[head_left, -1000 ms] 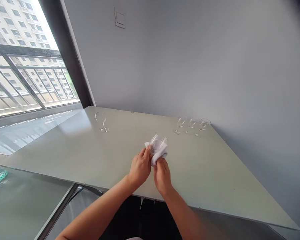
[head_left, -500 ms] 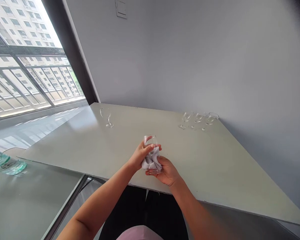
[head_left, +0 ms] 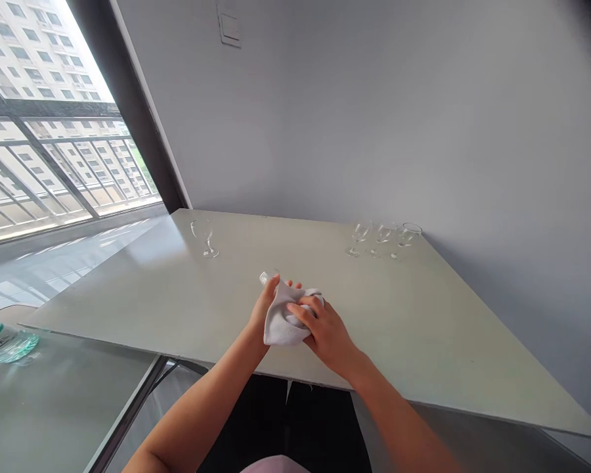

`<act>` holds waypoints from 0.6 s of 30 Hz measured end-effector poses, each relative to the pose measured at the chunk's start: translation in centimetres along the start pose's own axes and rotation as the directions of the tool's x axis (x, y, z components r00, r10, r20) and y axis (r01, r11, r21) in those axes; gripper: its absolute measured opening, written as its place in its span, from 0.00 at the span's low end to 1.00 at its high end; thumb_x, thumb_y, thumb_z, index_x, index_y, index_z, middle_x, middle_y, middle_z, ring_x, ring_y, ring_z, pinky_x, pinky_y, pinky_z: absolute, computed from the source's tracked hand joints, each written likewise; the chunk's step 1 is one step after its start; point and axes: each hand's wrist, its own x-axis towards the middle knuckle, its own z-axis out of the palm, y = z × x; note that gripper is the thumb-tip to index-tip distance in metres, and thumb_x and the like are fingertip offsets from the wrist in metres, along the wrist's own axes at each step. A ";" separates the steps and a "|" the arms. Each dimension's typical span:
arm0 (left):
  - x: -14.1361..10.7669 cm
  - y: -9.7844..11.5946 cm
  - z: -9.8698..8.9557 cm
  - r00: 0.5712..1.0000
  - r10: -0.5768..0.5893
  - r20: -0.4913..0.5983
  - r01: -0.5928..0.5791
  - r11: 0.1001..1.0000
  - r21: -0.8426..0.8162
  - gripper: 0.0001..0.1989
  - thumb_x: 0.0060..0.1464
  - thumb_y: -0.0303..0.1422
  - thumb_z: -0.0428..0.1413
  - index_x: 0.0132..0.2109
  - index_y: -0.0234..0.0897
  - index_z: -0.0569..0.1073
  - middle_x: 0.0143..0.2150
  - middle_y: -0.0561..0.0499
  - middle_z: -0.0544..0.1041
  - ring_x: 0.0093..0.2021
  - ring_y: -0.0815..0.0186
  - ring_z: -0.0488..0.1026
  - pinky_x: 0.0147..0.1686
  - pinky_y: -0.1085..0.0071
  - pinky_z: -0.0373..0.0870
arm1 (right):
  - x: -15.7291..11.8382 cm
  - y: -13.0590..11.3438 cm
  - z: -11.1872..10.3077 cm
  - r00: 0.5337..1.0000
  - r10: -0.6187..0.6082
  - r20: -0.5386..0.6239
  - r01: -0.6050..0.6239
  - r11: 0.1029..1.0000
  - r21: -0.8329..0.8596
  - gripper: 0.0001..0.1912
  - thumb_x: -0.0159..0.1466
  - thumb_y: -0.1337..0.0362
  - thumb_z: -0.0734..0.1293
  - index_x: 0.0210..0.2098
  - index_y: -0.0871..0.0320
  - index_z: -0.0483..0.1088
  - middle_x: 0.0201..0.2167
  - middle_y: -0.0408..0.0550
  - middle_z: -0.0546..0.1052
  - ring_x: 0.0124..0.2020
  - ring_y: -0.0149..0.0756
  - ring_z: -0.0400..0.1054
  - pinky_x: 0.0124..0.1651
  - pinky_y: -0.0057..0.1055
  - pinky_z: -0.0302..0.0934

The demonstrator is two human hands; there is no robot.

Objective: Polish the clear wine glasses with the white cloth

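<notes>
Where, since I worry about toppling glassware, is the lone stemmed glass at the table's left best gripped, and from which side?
Probably by the stem, coming level from the near side. The stemmed glass stands upright on its foot, and the stem is narrower than the bowl above. The left hand and right hand hold the white cloth, so one would need freeing first.

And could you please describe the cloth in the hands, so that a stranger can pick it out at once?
Start from the big pale table and go to the middle of its near side. There, between the left hand and the right hand, is the cloth. It is whitish, crumpled and opaque, unlike the clear stemmed glasses standing farther back.
</notes>
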 end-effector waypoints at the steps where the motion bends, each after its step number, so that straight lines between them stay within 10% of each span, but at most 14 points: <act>1: -0.1 -0.2 0.1 0.997 -0.070 0.035 0.072 0.997 -0.041 0.16 0.47 0.43 0.55 0.36 0.34 0.66 0.37 0.43 0.73 0.37 0.60 0.74 0.36 0.63 0.72 | 0.1 0.1 0.5 1.000 0.008 -0.016 -0.007 0.998 0.056 0.15 0.60 0.62 0.60 0.47 0.52 0.64 0.41 0.49 0.69 0.39 0.38 0.61 0.40 0.36 0.58; 4: -0.6 -0.5 0.7 0.998 -0.026 0.053 0.034 0.984 -0.173 0.14 0.49 0.41 0.55 0.36 0.34 0.65 0.39 0.44 0.72 0.38 0.63 0.73 0.38 0.67 0.72 | 0.2 0.9 2.4 0.969 0.212 -0.129 -0.156 0.926 0.344 0.12 0.60 0.57 0.60 0.40 0.55 0.65 0.28 0.43 0.67 0.28 0.32 0.60 0.30 0.29 0.58; 8: -0.9 1.0 1.5 0.925 0.380 0.008 -0.375 0.916 -0.145 0.13 0.50 0.38 0.55 0.40 0.39 0.62 0.42 0.48 0.70 0.41 0.65 0.73 0.43 0.68 0.70 | 0.3 1.8 4.3 0.882 0.464 -0.078 -0.367 0.782 0.503 0.16 0.63 0.53 0.54 0.37 0.58 0.63 0.25 0.43 0.66 0.24 0.31 0.60 0.25 0.27 0.57; 13: -1.2 3.0 1.8 0.615 0.780 0.115 -0.786 0.594 0.171 0.23 0.47 0.35 0.58 0.48 0.47 0.56 0.45 0.51 0.67 0.39 0.65 0.74 0.45 0.60 0.69 | 0.3 2.3 1.1 0.917 0.393 0.073 -0.390 0.919 -0.052 0.27 0.57 0.44 0.59 0.49 0.54 0.62 0.50 0.52 0.63 0.25 0.28 0.63 0.28 0.30 0.57; 18: -0.7 1.2 2.8 0.666 0.698 0.263 -0.742 0.583 0.332 0.29 0.42 0.32 0.61 0.49 0.45 0.56 0.46 0.48 0.67 0.43 0.61 0.72 0.43 0.61 0.68 | 1.9 1.2 -2.6 0.952 0.300 -0.069 -0.307 0.908 -0.285 0.21 0.61 0.49 0.57 0.48 0.53 0.64 0.38 0.47 0.69 0.25 0.29 0.63 0.29 0.27 0.55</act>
